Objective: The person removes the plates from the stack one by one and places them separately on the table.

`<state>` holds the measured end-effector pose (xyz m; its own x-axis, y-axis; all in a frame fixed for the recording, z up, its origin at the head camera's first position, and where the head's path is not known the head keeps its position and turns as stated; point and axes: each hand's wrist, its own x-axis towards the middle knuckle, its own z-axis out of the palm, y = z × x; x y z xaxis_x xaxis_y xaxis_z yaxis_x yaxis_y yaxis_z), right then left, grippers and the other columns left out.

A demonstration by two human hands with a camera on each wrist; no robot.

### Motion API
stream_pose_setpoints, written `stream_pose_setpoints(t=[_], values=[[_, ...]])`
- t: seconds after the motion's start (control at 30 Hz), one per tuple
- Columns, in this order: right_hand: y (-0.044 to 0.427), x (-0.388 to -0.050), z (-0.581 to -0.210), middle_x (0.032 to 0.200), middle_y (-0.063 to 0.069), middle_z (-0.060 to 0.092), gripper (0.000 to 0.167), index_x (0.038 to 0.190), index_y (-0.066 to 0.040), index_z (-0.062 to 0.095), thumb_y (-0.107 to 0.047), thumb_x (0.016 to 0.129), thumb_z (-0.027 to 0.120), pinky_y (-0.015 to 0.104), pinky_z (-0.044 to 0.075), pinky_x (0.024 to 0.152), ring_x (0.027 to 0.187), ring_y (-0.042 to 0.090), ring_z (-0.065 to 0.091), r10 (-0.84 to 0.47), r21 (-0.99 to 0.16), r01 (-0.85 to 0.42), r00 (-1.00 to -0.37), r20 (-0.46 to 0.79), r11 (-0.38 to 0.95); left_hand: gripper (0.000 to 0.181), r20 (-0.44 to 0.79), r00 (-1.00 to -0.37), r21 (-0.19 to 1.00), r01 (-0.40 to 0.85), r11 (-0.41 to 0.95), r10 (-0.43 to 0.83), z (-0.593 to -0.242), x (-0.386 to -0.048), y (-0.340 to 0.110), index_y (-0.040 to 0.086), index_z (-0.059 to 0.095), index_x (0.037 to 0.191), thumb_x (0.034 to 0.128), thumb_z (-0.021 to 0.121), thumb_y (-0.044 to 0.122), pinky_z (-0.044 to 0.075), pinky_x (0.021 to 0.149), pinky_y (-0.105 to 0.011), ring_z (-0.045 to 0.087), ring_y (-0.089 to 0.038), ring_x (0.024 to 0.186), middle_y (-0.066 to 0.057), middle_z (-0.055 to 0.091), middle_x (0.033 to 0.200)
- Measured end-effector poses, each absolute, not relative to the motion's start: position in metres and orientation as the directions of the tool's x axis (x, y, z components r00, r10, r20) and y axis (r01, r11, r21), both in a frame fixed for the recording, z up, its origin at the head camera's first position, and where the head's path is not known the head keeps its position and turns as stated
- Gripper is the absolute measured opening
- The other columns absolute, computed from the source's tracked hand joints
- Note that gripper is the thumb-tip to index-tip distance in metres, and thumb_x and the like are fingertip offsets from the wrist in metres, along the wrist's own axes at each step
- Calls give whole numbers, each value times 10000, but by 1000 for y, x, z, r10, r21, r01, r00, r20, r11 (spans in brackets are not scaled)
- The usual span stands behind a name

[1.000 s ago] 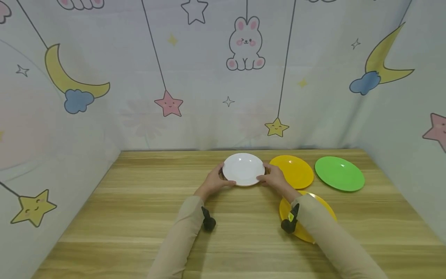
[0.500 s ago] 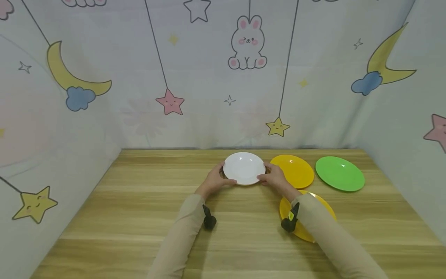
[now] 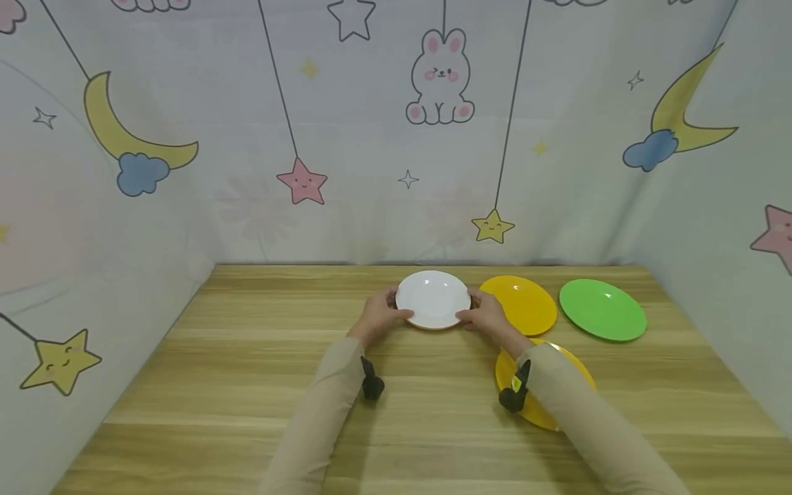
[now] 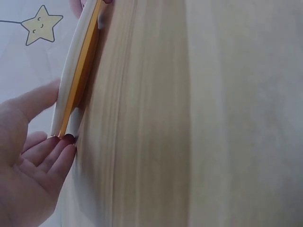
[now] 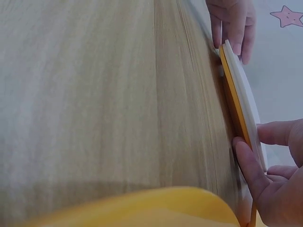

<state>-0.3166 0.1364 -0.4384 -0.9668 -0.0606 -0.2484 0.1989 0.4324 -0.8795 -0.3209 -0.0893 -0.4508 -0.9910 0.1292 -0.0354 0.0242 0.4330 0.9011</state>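
A white plate (image 3: 433,299) lies on top of an orange-yellow plate (image 4: 82,61), whose rim shows beneath it in both wrist views. My left hand (image 3: 377,317) grips the left side of this pair, thumb on the upper rim and fingers below. On the opposite side, my right hand (image 3: 489,316) pinches the rims in the same way. The right wrist view shows its thumb and fingers (image 5: 251,165) around the edge. The pair is near the back of the table; whether its underside touches the wood cannot be told.
Just right of the pair lies a yellow plate (image 3: 526,306), with a green plate (image 3: 603,309) farther right. Another yellow plate (image 3: 538,412) lies nearer, partly under my right forearm. A patterned cloth wall (image 3: 359,137) closes off the back of the wooden table (image 3: 247,385).
My left thumb has shifted slightly up along the rim of the white plate. The plates and my right hand look practically unmoved.
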Motion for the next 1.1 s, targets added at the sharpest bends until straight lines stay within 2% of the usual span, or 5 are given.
stream_pose_setpoints(t=[0.23,0.43,0.63,0.83,1.1], values=[[138,-316,-439,1424,168,328,704,1407,-10,290,-54,813,665,240,547,632,735,160,590,-63,-878,188,-969,-239,439,535,-10,-999,921,11,389,52,-452,-324,-86,-58,530,1196,718,751,36,515,811,-260,602,-257,1009,-200,558,1193],[137,-315,-438,1424,163,334,691,1404,-14,299,-48,816,660,238,546,627,731,157,592,-61,-880,189,-969,-239,435,542,27,-998,909,45,414,49,-455,-324,-84,-50,553,1168,701,781,106,494,857,-284,585,-250,1022,-175,599,1116],[137,-315,-438,1425,164,336,688,1402,-14,305,-49,814,663,240,547,623,725,154,597,-65,-882,182,-970,-233,434,594,38,-999,895,46,444,28,-454,-322,-81,-35,530,1210,703,783,141,479,883,-308,570,-249,1040,-167,599,1126],[136,-315,-436,1439,166,309,689,1405,-14,295,-45,820,656,249,548,640,790,179,592,-81,-885,181,-968,-237,429,569,32,-999,869,18,495,-19,-453,-325,-82,-35,554,1185,697,787,143,477,874,-318,582,-246,1004,-161,622,1078],[138,-316,-438,1455,154,281,645,1399,-34,326,-60,836,639,264,550,673,851,196,592,-95,-897,201,-962,-257,394,542,2,-999,876,-17,482,-41,-451,-328,-86,-61,535,1205,724,749,70,528,761,-279,606,-266,961,-191,623,1033]])
